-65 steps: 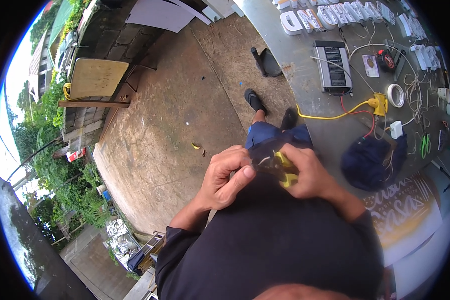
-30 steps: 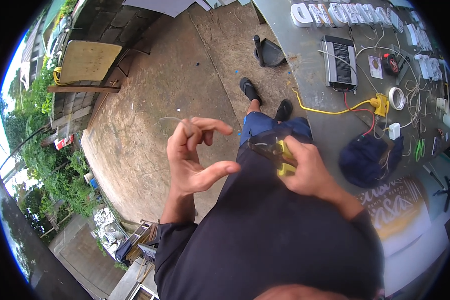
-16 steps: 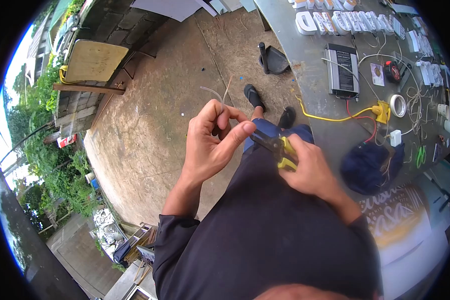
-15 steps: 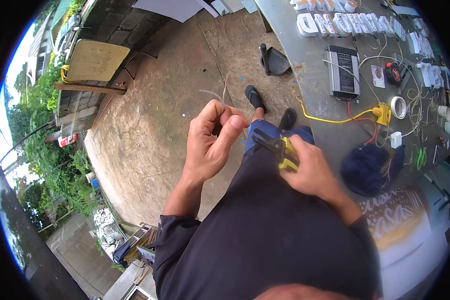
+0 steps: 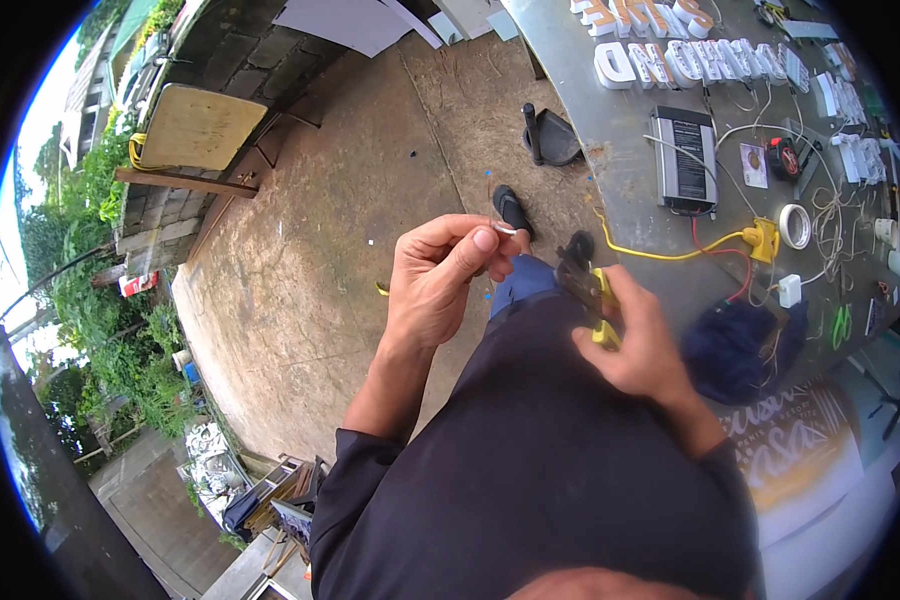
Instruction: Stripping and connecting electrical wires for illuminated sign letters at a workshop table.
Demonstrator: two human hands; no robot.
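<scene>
In front of my body, my left hand (image 5: 435, 285) is closed, thumb and fingers pinching a thin white wire (image 5: 505, 230) whose short end sticks out to the right. The rest of the wire is hidden by the fingers. To the right, my right hand (image 5: 638, 340) is wrapped round hand pliers (image 5: 604, 308) with yellow-green handles and dark jaws. Those jaws point up and to the left, apart from the wire. Whether the jaws are parted is too dark to tell.
A grey table (image 5: 630, 150) on the right bears a silver-and-black power supply box (image 5: 685, 160), white block letters (image 5: 670, 65), a yellow cord plug (image 5: 763, 240), a tape roll (image 5: 795, 226), green scissors (image 5: 841, 322) and a dark blue cloth (image 5: 725, 345). A black dustpan (image 5: 555, 142) lies on the floor.
My left hand has turned and shifted slightly right; the wire ends that stood up above it now show only as a short end pointing right. The pliers have moved right, away from the left hand.
</scene>
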